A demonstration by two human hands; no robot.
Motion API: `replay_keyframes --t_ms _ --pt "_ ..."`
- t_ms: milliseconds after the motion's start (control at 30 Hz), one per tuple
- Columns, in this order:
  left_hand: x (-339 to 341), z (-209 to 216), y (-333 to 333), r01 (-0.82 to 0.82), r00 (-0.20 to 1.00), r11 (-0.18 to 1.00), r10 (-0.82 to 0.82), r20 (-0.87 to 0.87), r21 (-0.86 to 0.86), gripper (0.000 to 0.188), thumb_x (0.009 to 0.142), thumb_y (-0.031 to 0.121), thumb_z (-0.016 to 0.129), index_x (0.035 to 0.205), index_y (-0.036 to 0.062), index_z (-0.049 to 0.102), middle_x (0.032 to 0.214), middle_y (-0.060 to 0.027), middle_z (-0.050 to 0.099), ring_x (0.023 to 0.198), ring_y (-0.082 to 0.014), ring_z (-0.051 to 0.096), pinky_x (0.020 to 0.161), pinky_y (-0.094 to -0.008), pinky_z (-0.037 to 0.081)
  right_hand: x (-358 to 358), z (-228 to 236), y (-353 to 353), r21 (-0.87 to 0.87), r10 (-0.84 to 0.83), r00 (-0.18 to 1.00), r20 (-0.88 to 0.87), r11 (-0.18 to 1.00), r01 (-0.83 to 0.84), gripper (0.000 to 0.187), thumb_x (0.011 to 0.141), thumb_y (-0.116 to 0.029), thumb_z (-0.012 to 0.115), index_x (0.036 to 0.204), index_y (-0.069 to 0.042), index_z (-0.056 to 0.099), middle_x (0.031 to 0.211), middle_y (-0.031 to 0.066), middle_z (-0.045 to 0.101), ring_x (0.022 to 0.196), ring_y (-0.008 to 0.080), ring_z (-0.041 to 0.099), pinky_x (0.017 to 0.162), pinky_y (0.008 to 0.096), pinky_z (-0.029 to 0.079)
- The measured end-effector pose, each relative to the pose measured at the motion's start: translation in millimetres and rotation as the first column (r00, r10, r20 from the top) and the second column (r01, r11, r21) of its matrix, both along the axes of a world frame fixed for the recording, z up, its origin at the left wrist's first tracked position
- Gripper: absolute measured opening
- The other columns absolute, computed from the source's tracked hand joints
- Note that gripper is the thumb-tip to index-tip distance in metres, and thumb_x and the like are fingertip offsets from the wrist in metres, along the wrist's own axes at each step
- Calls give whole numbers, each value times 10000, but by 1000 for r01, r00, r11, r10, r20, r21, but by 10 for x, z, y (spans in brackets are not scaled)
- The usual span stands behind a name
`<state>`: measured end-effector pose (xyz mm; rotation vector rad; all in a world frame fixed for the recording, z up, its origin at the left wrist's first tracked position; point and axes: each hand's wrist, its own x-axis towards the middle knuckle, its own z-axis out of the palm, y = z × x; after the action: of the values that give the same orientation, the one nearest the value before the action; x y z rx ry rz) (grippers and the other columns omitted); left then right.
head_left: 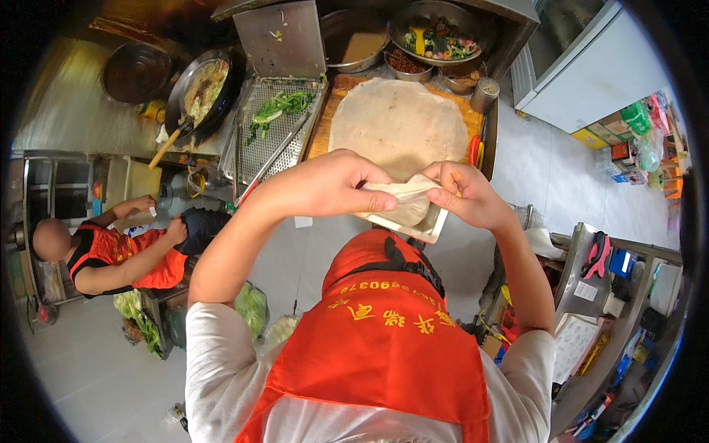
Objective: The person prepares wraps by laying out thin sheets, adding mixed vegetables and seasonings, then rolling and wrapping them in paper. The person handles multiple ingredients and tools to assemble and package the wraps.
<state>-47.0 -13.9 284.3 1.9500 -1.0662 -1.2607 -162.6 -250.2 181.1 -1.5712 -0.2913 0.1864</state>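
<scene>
Folded pale piece (410, 203) pinched in both your hands, with the big round sheet (395, 118) spread out beyond it

Your left hand (336, 186) and right hand (471, 196) each clamp it between thumb and fingers, in front of the wooden board (320, 137) and above a white tray (434, 230); whether it joins the round sheet you cannot tell from here; the sheet's spreading looks done and your folding seems partway, the piece's edges uneven, while most of the sheet lies flat, its folding, if any, left to do
</scene>
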Motion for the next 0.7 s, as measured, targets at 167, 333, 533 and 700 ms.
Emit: replay_keyframes --t_ms 167,333,533,700 --pt "-129 -273 162 230 918 818 -3 396 -527 326 936 308 643 870 -10 614 869 -112 617 752 -219 604 644 -331 450 -198 -2 152 15 -41 992 -121 999 44 249 895 -148 698 985 -50 487 957 63 624 848 124 544 851 283 479" --pt "-126 -195 293 -64 992 984 80 93 -163 310 914 272 680 755 62 516 646 -65 553 579 -190 536 532 -345 394 -411 108 108 -458 175 964 -199 853 -249 380 853 -180 725 1186 -66 582 1002 125 664 925 269 649 815 350 502" --pt "52 -665 474 223 886 972 -170 432 -76 202 839 150 687 979 46 584 844 -132 596 760 -324 607 667 -429 479 -397 -53 -243 -609 -74 993 92 785 115 188 794 -65 686 974 -36 636 894 159 620 837 361 611 741 387 500" --pt "608 -693 344 -75 767 962 224 602 -263 142 795 -28 640 931 13 642 850 -105 571 816 -257 597 722 -380 504 10 45 -465 -582 -401 869 290 647 493 162 761 5 664 918 -31 641 872 139 607 806 344 603 720 376 495"
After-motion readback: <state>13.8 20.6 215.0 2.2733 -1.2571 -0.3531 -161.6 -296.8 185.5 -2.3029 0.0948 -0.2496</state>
